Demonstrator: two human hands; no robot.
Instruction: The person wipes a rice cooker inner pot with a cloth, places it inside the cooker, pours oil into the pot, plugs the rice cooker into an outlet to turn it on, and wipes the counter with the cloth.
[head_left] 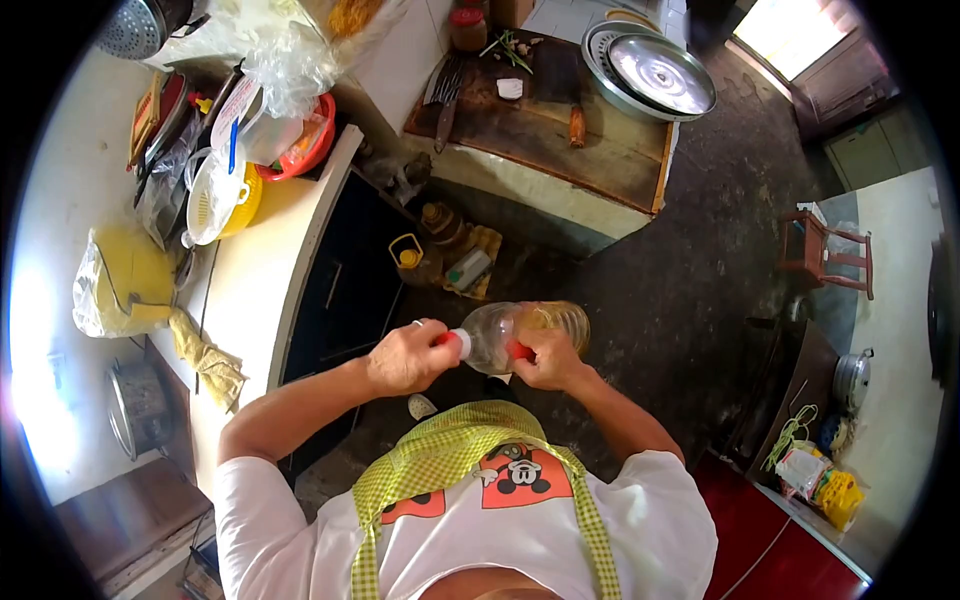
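A large clear plastic oil bottle (pixel 554 318) lies sideways in the air in front of my body, its neck toward the left. Yellowish liquid shows in its far end. My left hand (pixel 410 357) is closed around the red cap (pixel 448 341) at the neck. With my right hand (pixel 549 358) I grip the bottle's red handle (pixel 519 350). Whether the cap is loose cannot be made out. Below the bottle is the dark floor, and my checked apron (pixel 430 452) is just behind it.
Ahead, a wooden board (pixel 540 150) carries a cleaver (pixel 577 100), a knife (pixel 447 112) and a white piece (pixel 510 89). Metal basins (pixel 660 75) stand at its right. Another oil bottle (pixel 410 262) is on the floor. Left, a counter (pixel 270 230) holds baskets; a wooden chair (pixel 825 250) stands right.
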